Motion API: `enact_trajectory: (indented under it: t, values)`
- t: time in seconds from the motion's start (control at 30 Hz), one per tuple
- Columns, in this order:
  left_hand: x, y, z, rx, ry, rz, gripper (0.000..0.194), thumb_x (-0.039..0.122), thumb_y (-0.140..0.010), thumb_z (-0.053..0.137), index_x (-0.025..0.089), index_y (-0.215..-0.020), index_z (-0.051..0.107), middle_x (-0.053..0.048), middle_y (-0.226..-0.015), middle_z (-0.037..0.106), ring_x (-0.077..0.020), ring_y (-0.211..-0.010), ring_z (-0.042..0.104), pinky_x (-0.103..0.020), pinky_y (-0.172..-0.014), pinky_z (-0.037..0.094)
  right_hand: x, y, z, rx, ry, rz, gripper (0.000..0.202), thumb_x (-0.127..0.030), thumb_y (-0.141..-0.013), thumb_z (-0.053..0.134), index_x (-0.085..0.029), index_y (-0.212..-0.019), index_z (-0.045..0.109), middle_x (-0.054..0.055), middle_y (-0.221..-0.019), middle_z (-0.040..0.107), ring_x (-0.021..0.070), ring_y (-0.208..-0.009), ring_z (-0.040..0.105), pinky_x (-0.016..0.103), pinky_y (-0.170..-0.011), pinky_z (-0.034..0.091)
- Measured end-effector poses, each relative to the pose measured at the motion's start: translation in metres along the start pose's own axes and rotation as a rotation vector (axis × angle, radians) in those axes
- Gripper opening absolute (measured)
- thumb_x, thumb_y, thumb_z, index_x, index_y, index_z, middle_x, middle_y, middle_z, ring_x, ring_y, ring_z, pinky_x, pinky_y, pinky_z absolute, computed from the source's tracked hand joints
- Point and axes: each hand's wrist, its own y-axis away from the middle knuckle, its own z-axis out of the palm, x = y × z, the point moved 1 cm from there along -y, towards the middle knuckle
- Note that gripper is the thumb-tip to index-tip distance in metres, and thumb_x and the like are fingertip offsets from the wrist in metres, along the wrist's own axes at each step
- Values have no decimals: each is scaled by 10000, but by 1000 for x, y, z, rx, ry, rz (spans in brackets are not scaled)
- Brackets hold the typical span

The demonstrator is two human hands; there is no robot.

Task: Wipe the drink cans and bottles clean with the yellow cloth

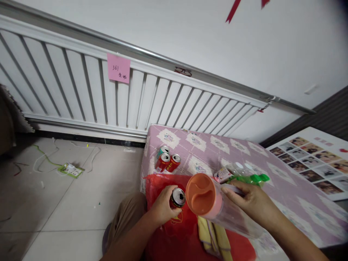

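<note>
My left hand [163,206] wraps round a dark opened can [178,197] above a red plastic sheet or bag [174,232]. Close beside it on the right, my right hand [250,199] grips the handle of a clear pitcher with an orange lid [200,194], tilted with the lid toward the can. Beyond my left hand stand two red opened cans [163,162] and a teal can [164,149] on the patterned cloth. A yellow cloth [212,235] lies on the red plastic below the pitcher.
Green-capped bottles [251,178], clear bottles and a small box [223,174] lie on the patterned tablecloth [220,145] behind my right hand. A white radiator [136,94] runs along the wall. A power strip [71,169] with cables is on the floor; a photo board [312,159] stands right.
</note>
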Motion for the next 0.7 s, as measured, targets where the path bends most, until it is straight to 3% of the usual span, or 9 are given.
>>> enact_trajectory:
  t: [0.27,0.7]
  values:
    - [-1,0,0,0,-4,-6,815,63,-607,809,207,-1357,522,-133,-1368,605,-323,-1281,577,-494,-1137,439,-2,-1,1,-25,29,11,489,-658,-819,570,-208,-686,705,23,-635,676,220,-623,634,302,-545,479]
    - [-3,0,1,6,-1,6,804,63,-612,806,208,-1351,522,-129,-1364,609,-321,-1275,579,-487,-1130,446,-2,-1,1,-25,45,-31,458,-605,-850,552,-206,-675,691,7,-604,641,184,-577,588,277,-494,433]
